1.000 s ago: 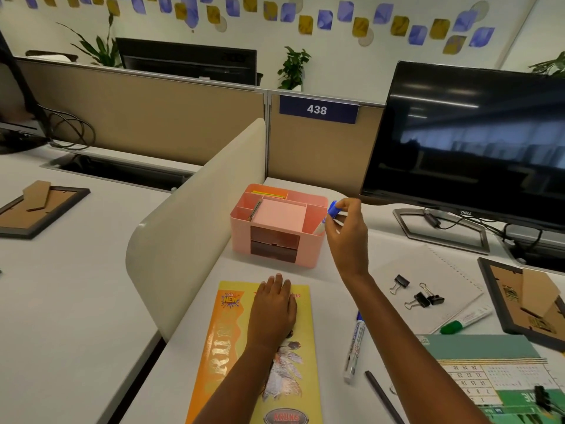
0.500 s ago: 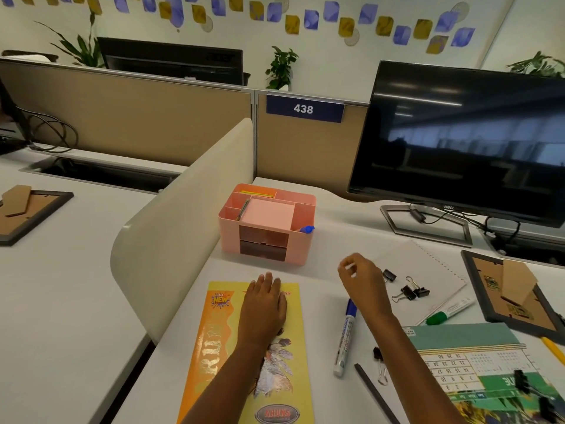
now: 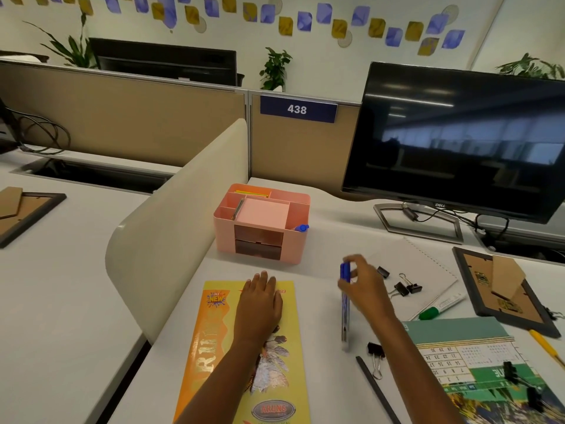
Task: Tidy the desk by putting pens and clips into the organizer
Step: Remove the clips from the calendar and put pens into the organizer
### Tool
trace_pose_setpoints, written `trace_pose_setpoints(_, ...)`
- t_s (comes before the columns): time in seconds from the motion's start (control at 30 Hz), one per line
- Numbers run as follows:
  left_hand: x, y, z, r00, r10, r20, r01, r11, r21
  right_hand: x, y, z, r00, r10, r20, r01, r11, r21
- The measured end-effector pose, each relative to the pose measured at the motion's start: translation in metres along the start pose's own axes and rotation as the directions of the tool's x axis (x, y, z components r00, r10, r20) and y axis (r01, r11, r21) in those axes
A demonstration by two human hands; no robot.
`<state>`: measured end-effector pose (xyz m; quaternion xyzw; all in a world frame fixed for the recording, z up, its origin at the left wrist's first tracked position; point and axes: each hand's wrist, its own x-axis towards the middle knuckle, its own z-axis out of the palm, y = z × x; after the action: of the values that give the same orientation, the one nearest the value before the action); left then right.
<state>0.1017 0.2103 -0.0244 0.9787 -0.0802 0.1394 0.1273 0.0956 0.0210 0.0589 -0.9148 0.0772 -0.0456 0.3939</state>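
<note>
Blue-capped marker [image 3: 345, 304] pinched near its cap in my right hand [image 3: 365, 284], tail dangling; it could swing and snag the organizer [image 3: 298, 244] rim ahead; left hand [image 3: 260, 304] spread flat on the booklet [image 3: 214, 347]

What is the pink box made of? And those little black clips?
The pink organizer looks like plastic: smooth, matte, with rounded molded corners. The black binder clips look like painted metal with thin shiny wire handles, though they are too small here to be sure.
</note>
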Motion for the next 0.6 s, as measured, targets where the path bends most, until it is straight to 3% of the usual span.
trace_pose_setpoints(0.1,0.000,0.000,0.001,1.000,0.006,-0.021,-0.006,1.000,0.007,0.009,-0.035,-0.021,0.950,-0.187,-0.250,0.218,0.971,0.102)
trace_pose_setpoints(0.27,0.000,0.001,0.000,1.000,0.000,-0.004,0.000,1.000,-0.006,0.024,-0.085,-0.029,0.756,-0.389,-0.526,0.523,0.842,0.129)
trace_pose_setpoints(0.37,0.000,0.001,-0.001,1.000,-0.006,-0.008,0.005,1.000,-0.013,0.035,-0.098,-0.016,0.715,-0.461,-0.526,0.584,0.807,0.086)
trace_pose_setpoints(0.6,-0.001,0.001,-0.001,1.000,-0.012,0.004,0.012,0.999,-0.045,0.052,-0.079,0.029,0.839,-0.463,-0.286,0.479,0.878,-0.020)
